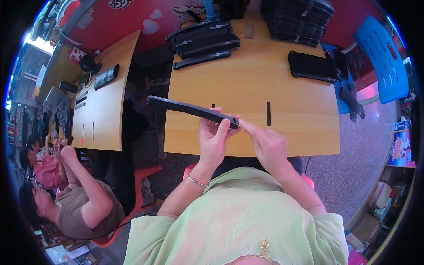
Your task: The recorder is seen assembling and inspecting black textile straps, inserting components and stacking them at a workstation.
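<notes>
A long, slim black padded strap [190, 107] with small light print near its far end is held above the wooden table [234, 84]. My left hand [214, 139] is closed around its near end, thumb on top and fingers beneath. The strap slants up and away to the left. At that same near end, my right hand [269, 145] has its index finger against the tip, with the other fingers curled in. Whether the right thumb pinches from below is hidden.
Several similar black straps [205, 39] lie piled at the back left, beside a tall stack of black pouches [298, 20]. A black pouch [313, 67] rests at the right, near a blue chair [382, 62]. A dark strip [268, 113] marks the tabletop. Another person [84, 198] sits at the left table.
</notes>
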The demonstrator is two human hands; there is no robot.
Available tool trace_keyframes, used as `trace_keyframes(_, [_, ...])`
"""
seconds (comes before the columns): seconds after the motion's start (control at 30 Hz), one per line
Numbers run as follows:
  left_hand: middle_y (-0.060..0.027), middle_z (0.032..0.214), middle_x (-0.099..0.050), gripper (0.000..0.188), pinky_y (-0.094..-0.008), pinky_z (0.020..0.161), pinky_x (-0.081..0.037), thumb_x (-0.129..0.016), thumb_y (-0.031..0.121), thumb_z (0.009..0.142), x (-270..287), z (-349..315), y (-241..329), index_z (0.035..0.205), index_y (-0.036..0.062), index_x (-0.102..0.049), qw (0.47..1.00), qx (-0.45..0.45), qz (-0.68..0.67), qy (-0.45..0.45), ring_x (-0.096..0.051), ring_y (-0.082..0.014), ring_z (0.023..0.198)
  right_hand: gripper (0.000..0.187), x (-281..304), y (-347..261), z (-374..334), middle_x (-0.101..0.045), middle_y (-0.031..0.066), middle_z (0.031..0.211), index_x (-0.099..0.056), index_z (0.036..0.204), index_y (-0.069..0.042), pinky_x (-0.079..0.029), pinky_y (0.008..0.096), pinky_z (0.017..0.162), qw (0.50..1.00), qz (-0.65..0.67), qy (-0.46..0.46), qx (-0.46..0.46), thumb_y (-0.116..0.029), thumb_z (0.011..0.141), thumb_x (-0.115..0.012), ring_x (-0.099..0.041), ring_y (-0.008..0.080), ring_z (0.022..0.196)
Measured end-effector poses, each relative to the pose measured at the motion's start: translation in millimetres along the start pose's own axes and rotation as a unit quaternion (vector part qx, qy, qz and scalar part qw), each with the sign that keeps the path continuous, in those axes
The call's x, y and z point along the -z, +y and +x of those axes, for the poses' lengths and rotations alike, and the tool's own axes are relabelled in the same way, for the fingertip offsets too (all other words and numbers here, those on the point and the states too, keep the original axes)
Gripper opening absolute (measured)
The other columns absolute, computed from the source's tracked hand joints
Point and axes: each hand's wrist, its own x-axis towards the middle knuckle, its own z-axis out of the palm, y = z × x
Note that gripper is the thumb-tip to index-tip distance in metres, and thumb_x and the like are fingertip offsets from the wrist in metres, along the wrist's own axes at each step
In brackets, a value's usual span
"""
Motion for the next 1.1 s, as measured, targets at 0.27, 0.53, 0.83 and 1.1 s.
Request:
trace_keyframes(0.27, [-0.0115, 0.101, -0.060, 0.029, -0.0383, 0.082, -0.057, -0.056, 0.006, 0.091, 1.3, -2.9, -2.7, 0.117, 0.0051, -0.043, 0.999, -0.005, 0.023, 0.037, -0.061, -0.0278, 0.101, 0.050, 5.1, -1.8, 3.1, -0.065, 0.0035, 0.075, -0.060, 0.121, -0.020, -0.048, 0.0300, 0.054, 0.999, -0.029, -0.035, 0.009, 0.000, 0.076, -0.060, -0.062, 0.0186, 0.063])
trace_keyframes(0.53, [-0.0130, 0.104, -0.059, 0.035, -0.0378, 0.085, -0.054, -0.055, 0.001, 0.090, 4.1, -3.3, -5.9, 0.120, 0.0042, -0.038, 0.985, -0.104, 0.136, 0.000, -0.060, -0.0262, 0.104, 0.043, 0.2, -6.8, 4.0, -0.067, 0.0072, 0.075, -0.056, 0.125, -0.018, -0.047, 0.0323, 0.053, 0.992, 0.068, -0.051, -0.092, -0.006, 0.084, -0.058, -0.061, 0.0224, 0.061])
trace_keyframes(0.83, [-0.0138, 0.105, -0.060, 0.036, -0.0352, 0.086, -0.053, -0.056, 0.000, 0.089, 6.1, 4.1, 2.5, 0.120, 0.0027, -0.039, 0.978, -0.119, 0.171, -0.022, -0.060, -0.0234, 0.102, 0.039, -8.1, -0.5, 7.6, -0.068, 0.0085, 0.079, -0.053, 0.125, -0.015, -0.048, 0.0320, 0.053, 0.917, 0.315, -0.118, -0.214, -0.006, 0.088, -0.053, -0.063, 0.0224, 0.063])
trace_keyframes(1.1, [-0.0109, 0.103, -0.058, 0.032, -0.0379, 0.086, -0.053, -0.055, 0.002, 0.090, 10.6, 2.7, -0.4, 0.119, 0.0042, -0.041, 0.994, -0.042, 0.100, 0.024, -0.060, -0.0217, 0.100, 0.041, -8.3, 2.9, 6.6, -0.067, 0.0078, 0.076, -0.056, 0.125, -0.018, -0.047, 0.0302, 0.052, 0.998, -0.017, -0.068, -0.007, -0.004, 0.087, -0.053, -0.060, 0.0194, 0.058])
